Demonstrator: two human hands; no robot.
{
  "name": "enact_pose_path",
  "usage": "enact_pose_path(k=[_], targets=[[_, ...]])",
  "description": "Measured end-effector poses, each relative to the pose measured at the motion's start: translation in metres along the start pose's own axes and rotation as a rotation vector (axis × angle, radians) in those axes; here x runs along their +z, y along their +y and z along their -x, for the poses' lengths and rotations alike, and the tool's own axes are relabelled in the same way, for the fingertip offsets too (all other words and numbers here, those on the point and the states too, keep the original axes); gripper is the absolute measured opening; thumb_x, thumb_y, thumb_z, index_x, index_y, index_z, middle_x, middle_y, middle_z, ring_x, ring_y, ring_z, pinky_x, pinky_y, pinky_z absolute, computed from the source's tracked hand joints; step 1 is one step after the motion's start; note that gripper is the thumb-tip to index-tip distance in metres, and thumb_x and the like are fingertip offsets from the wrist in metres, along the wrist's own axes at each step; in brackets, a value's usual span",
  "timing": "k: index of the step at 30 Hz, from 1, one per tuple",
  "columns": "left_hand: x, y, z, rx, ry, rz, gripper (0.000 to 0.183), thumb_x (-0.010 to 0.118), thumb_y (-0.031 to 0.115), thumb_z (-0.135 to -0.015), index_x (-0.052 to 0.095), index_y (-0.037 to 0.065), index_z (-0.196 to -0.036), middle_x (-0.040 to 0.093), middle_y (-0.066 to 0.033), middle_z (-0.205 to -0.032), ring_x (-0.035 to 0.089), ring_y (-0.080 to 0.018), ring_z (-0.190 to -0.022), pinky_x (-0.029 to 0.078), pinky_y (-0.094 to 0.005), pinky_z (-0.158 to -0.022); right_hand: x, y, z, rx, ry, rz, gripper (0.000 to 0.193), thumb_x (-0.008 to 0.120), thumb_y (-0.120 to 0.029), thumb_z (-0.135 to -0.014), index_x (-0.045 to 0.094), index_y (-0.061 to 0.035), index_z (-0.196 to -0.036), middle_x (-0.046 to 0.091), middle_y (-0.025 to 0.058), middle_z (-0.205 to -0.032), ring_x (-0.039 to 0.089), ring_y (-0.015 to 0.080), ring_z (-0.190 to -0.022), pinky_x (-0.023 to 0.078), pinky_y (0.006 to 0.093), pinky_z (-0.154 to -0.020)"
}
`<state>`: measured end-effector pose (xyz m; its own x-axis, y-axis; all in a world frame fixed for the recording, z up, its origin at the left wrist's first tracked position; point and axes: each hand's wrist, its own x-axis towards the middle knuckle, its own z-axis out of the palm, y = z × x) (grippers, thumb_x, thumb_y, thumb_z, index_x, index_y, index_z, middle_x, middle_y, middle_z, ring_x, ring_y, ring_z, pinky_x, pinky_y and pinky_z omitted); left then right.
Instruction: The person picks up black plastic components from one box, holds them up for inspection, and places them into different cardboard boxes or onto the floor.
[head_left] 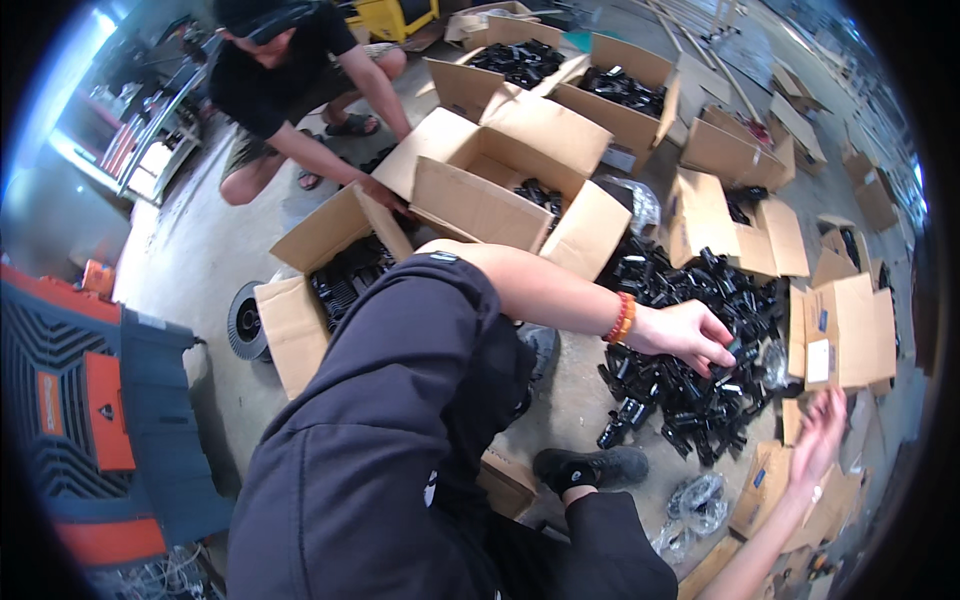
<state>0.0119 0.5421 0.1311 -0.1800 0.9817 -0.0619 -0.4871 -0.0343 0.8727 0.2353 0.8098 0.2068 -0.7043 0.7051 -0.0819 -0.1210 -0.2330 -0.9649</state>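
Note:
My left hand [680, 332], an orange bead bracelet at its wrist, reaches over a heap of small black parts [690, 400] on the floor. Its fingers and thumb are closed on one black part [733, 352] at the heap's right side; the exact kind of part is too small to tell. To the right, my right hand [820, 437] has its fingers stretched and nothing in it. It is just below an upright cardboard box [848, 325] with a white label.
Open cartons, some holding black parts, surround the heap; a large box [480, 200] stands beyond my left arm. Another person [290, 100] squats at the far left, hands near the boxes. Clear plastic wrap [697, 503] and a grey-orange toolbox [100, 420] lie nearby.

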Motion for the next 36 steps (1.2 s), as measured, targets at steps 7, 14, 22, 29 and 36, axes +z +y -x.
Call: enact_pose_path(k=[7,14,22,29,36], targets=[[0.000,0.012,0.017,-0.063,0.003,0.041,0.033,0.064,0.017,-0.095,0.060,0.000,-0.123,0.064,-0.0056,-0.119,0.062,-0.0125,-0.108,0.055,-0.0305,-0.094,0.141,0.044,0.042,0.296,-0.265,0.154,0.037,0.062,-0.014,-0.095,0.050,-0.0013,-0.127,0.052,-0.0022,-0.072,0.045,0.0036,-0.054,0.032,0.0175,-0.044],[0.002,0.017,0.024,-0.143,-0.113,0.082,0.031,0.057,0.016,-0.099,0.058,0.006,-0.128,0.063,-0.0073,-0.126,0.061,-0.0184,-0.118,0.051,-0.0336,-0.100,0.118,0.053,0.058,0.079,-0.282,0.085,0.017,0.073,-0.017,-0.089,0.060,-0.0060,-0.086,0.060,0.0000,-0.070,0.051,0.0041,-0.050,0.037,0.0179,-0.041],[0.005,0.019,0.024,-0.126,-0.237,0.153,0.033,0.055,0.017,-0.100,0.055,0.008,-0.131,0.062,-0.0006,-0.124,0.059,-0.0099,-0.114,0.050,-0.0314,-0.100,0.112,0.051,0.059,0.284,-0.395,-0.168,0.024,0.067,-0.011,-0.092,0.064,0.0030,-0.112,0.071,0.0120,-0.093,0.069,0.0127,-0.076,0.054,0.0197,-0.060],[0.003,0.016,0.024,-0.069,-0.296,0.068,0.027,0.057,0.018,-0.100,0.059,0.007,-0.124,0.064,0.0025,-0.115,0.059,-0.0061,-0.107,0.050,-0.0265,-0.094,0.119,0.053,0.059,0.262,-0.393,-0.095,0.022,0.065,-0.009,-0.093,0.064,0.0032,-0.111,0.070,0.0103,-0.092,0.067,0.0115,-0.076,0.051,0.0189,-0.060],[-0.002,0.017,0.023,-0.011,-0.278,-0.206,0.023,0.061,0.020,-0.098,0.062,0.006,-0.116,0.064,0.0047,-0.108,0.057,-0.0017,-0.101,0.048,-0.0222,-0.088,0.123,0.059,0.062,0.132,-0.346,0.098,0.033,0.071,-0.014,-0.090,0.052,-0.0051,-0.115,0.063,0.0004,-0.084,0.059,0.0055,-0.073,0.047,0.0186,-0.060]])
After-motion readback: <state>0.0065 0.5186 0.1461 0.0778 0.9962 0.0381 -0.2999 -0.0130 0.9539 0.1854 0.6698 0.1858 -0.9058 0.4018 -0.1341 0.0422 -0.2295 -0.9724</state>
